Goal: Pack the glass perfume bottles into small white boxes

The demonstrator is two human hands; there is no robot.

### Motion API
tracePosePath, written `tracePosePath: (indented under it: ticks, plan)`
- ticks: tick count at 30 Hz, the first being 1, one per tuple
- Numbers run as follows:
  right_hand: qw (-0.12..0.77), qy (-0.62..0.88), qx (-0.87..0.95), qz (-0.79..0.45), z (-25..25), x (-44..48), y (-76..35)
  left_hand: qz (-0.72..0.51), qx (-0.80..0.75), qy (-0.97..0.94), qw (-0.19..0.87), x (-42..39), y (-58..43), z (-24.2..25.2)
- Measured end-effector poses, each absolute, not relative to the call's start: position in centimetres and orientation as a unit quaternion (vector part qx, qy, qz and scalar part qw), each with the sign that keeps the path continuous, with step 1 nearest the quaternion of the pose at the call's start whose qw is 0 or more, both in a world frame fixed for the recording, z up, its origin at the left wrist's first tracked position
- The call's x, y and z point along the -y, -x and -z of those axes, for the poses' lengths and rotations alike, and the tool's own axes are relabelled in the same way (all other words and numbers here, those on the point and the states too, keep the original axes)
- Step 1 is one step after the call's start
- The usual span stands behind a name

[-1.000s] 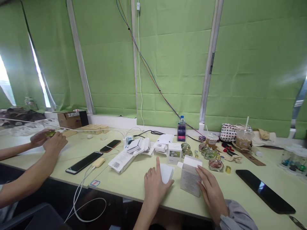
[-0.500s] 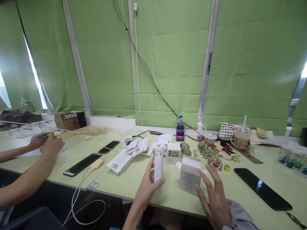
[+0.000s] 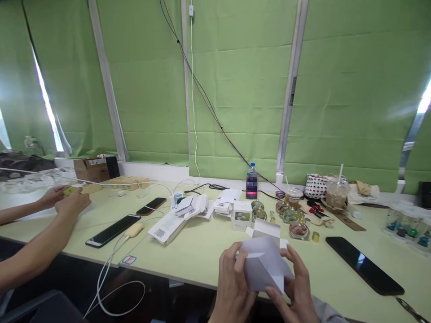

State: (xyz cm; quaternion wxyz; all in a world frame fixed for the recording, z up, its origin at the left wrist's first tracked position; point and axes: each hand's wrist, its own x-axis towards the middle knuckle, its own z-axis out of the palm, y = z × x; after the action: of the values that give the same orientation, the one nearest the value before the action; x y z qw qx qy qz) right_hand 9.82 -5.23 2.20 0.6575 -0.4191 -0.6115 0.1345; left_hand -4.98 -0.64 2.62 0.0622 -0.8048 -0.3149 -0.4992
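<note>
My left hand (image 3: 233,280) and my right hand (image 3: 296,287) both grip a folded white cardboard insert (image 3: 262,264) raised just above the table's near edge. Fingers of each hand curl round its sides. Right behind it stands a white carton box (image 3: 266,229) with its top flaps open. Beyond the box sit a small white printed box (image 3: 243,215) and several round glass bottles (image 3: 292,216).
Another person's hands (image 3: 67,199) work at the far left over a small yellow thing. Black phones (image 3: 112,230) (image 3: 365,264) lie left and right on the green table (image 3: 188,251). A pile of flat white cartons (image 3: 182,215), a water bottle (image 3: 252,181), iced drinks (image 3: 334,190) and cables lie behind.
My left hand lifted the white insert off the table and brought it toward me. My right hand left the carton box and took hold of the insert too.
</note>
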Motion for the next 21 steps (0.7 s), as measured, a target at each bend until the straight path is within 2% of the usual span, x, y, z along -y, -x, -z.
tracePosePath:
  ticks: [4, 9, 14, 21]
  plan:
    - [0.676, 0.375, 0.629, -0.079, -2.1, 4.9, -10.3, 0.496, 0.309, 0.810, 0.042, 0.6, 5.0, -2.5]
    - [0.600, 0.443, 0.666, 0.018, -3.1, 5.0, -11.1, 0.494, 0.289, 0.819, 0.044, 0.4, 5.0, -2.2]
    - [0.577, 0.447, 0.684, 0.014, -3.7, 5.2, -11.0, 0.502, 0.313, 0.805, 0.050, 0.7, 5.1, -3.0]
    - [0.573, 0.431, 0.697, 0.008, -3.6, 5.1, -11.5, 0.453, 0.410, 0.791, -0.006, 1.5, 5.3, -3.8]
